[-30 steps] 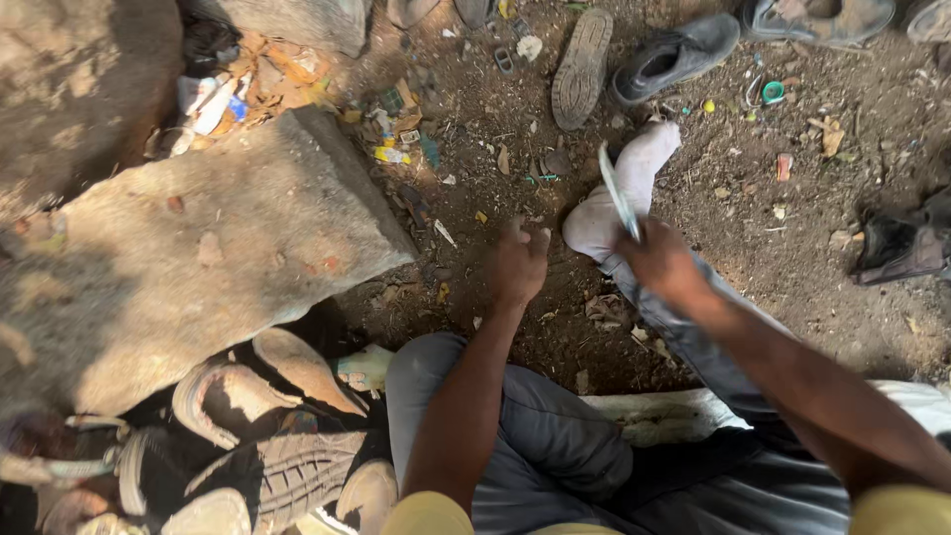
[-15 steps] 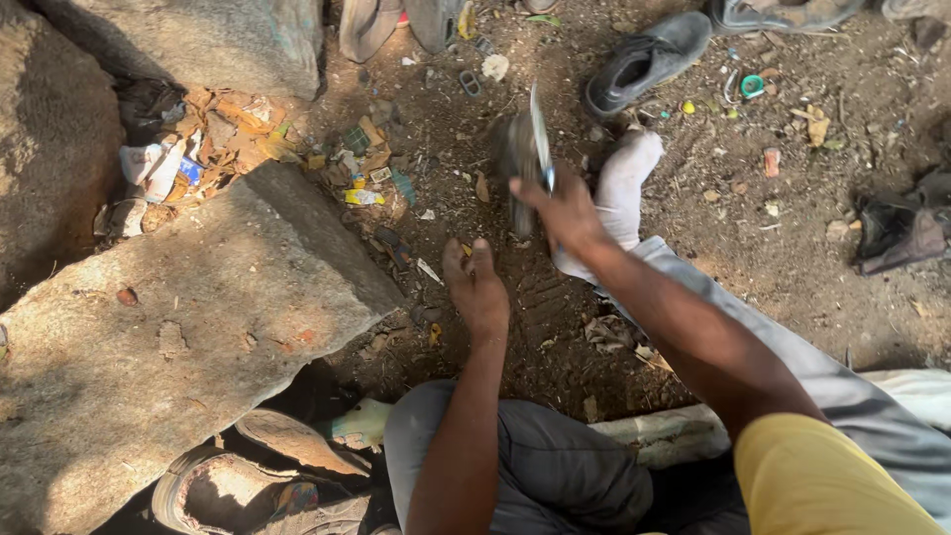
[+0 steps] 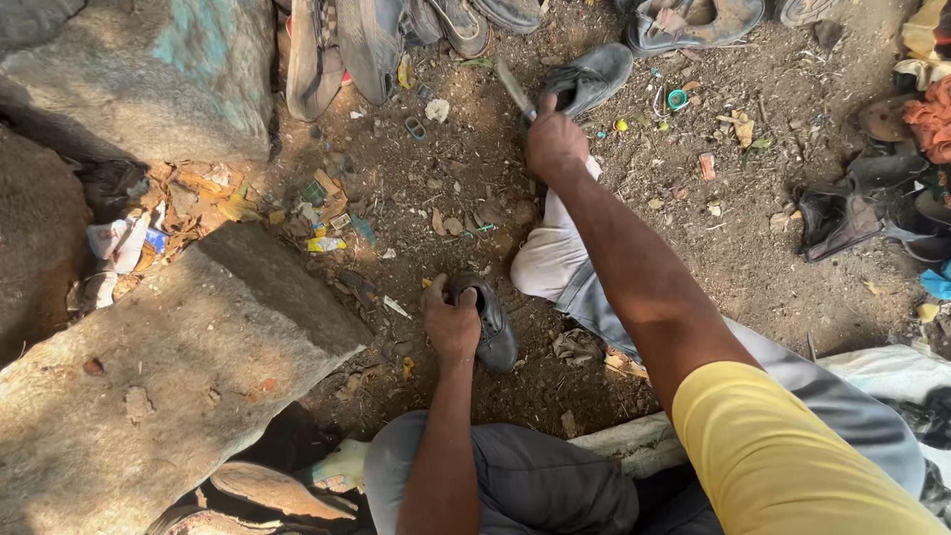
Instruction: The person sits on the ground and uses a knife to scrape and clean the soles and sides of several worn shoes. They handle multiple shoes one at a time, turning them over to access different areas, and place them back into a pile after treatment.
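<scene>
From the head camera, the left hand point(image 3: 453, 322) sits near the middle of the view, its fingers closed around the heel of a dark shoe point(image 3: 487, 319) lying on the dirt ground point(image 3: 753, 258). At about one o'clock from it, the right hand point(image 3: 555, 144) is raised, its fingers gripping a thin flat blade point(image 3: 514, 89) that points toward eleven o'clock. A grey shoe point(image 3: 592, 77) lies just beyond that hand. A large stone slab point(image 3: 168, 367) lies at nine o'clock.
</scene>
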